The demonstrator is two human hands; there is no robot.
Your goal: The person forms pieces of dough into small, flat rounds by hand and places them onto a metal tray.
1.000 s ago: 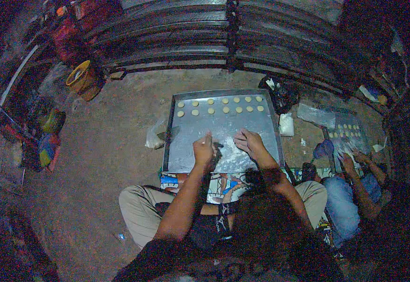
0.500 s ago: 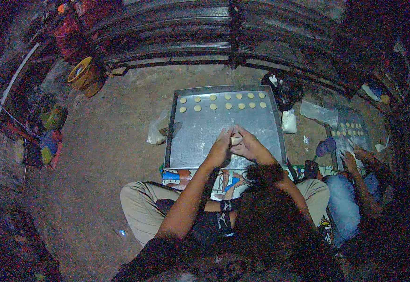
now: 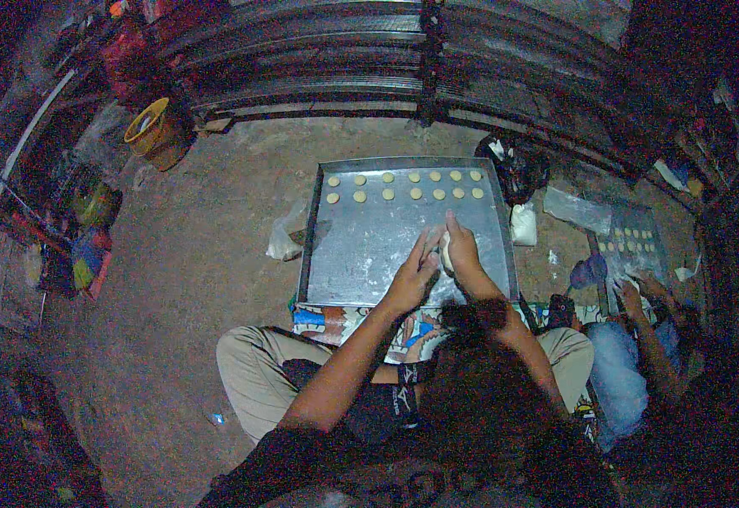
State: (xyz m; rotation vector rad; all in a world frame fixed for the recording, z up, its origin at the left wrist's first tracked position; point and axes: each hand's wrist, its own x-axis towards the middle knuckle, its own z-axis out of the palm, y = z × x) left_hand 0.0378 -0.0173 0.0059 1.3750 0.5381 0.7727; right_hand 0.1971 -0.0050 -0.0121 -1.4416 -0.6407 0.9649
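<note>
A wide metal baking tray (image 3: 361, 254) lies in front of my crossed legs, its near half dusted with flour. Two rows of small, flat, round dough pieces (image 3: 414, 194) sit along its far side. Over the near part of the tray, my right hand (image 3: 464, 252) is turned on edge with a pale lump of dough (image 3: 446, 252) against its palm. Close beside it, on the left, is my left hand (image 3: 416, 273), its fingers extended and slightly apart. Whether its fingertips touch the dough is hard to make out.
At the right, another person's hands (image 3: 632, 292) work over a smaller tray (image 3: 628, 229) with similar dough rounds. A bag of white powder (image 3: 523, 224) and a black plastic bag (image 3: 513, 169) stand beside my tray. A clear bag (image 3: 283, 241) lies left; a yellow bucket (image 3: 156, 135) stands far left.
My hands, cupped together round the dough before, have come apart a little. The right hand has turned on edge with the dough; the left has opened out beside it.
</note>
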